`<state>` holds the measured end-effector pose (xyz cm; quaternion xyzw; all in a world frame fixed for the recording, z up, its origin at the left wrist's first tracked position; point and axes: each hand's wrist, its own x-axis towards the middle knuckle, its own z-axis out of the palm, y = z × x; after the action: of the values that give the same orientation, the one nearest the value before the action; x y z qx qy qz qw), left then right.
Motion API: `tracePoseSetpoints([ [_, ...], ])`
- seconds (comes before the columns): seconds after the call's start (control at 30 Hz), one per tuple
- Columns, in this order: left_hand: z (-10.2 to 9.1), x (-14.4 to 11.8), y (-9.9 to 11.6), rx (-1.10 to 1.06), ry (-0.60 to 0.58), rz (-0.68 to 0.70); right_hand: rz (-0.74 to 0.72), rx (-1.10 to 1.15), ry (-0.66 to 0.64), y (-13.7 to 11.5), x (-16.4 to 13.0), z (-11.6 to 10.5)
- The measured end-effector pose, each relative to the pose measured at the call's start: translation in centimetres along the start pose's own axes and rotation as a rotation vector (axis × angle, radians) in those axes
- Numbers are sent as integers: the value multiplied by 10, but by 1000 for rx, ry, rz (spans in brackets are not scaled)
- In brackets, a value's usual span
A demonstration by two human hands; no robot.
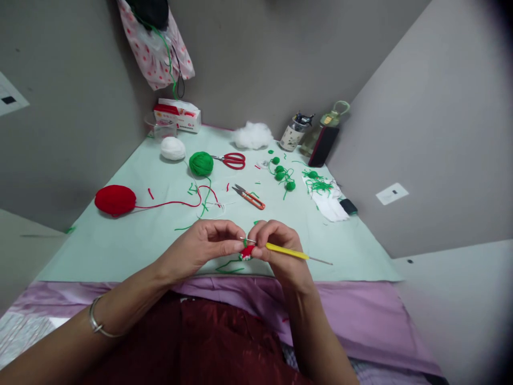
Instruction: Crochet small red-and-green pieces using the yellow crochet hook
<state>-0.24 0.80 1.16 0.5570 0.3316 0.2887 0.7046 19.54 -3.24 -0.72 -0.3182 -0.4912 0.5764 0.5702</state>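
Plain grey walls [256, 59] meet in a corner behind a table [132, 235] covered with a pale green sheet. A purple cloth [360, 315] runs along the table's near edge. A white plate [391, 193], perhaps a socket, sits on the right wall, and another white fitting [10, 99] shows on the left wall. A pink spotted bag [154, 61] hangs in the corner. The light is soft and even, with faint shadows.
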Motion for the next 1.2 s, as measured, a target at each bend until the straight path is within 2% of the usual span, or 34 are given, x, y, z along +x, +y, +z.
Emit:
tracePoseSetpoints([
  [0.13, 0, -2, 8, 376, 136, 191, 19, 18, 33, 5, 0, 1],
  [0.2, -2, -2, 8, 455, 169, 242, -11, -23, 61, 5, -1, 2],
  [0.37, -6, -2, 5, 233, 89, 145, -115, -215, 82, -3, -5, 9],
  [0.5, -2, -2, 3, 77, 38, 64, -212, -389, 62, -6, -8, 13],
  [0.67, 3, 0, 0, 220, 158, 100, -465, -764, 47, 0, -10, 15],
  [0.8, 1, 0, 1, 305, 205, 121, -514, -916, 33, 3, -11, 17],
  [0.9, -5, 0, 3, 352, 175, 123, -493, -843, 32, 2, -11, 17],
  [0.97, -12, 0, 5, 464, 168, 197, -412, -703, 65, -1, -12, 16],
  [1.07, -23, 0, 8, 651, 292, 335, -269, -462, 154, -5, -14, 15],
  [1.13, -25, -1, 9, 631, 357, 318, -236, -396, 204, -5, -15, 15],
  [1.2, -22, -3, 10, 508, 295, 237, -248, -426, 213, -4, -15, 15],
])
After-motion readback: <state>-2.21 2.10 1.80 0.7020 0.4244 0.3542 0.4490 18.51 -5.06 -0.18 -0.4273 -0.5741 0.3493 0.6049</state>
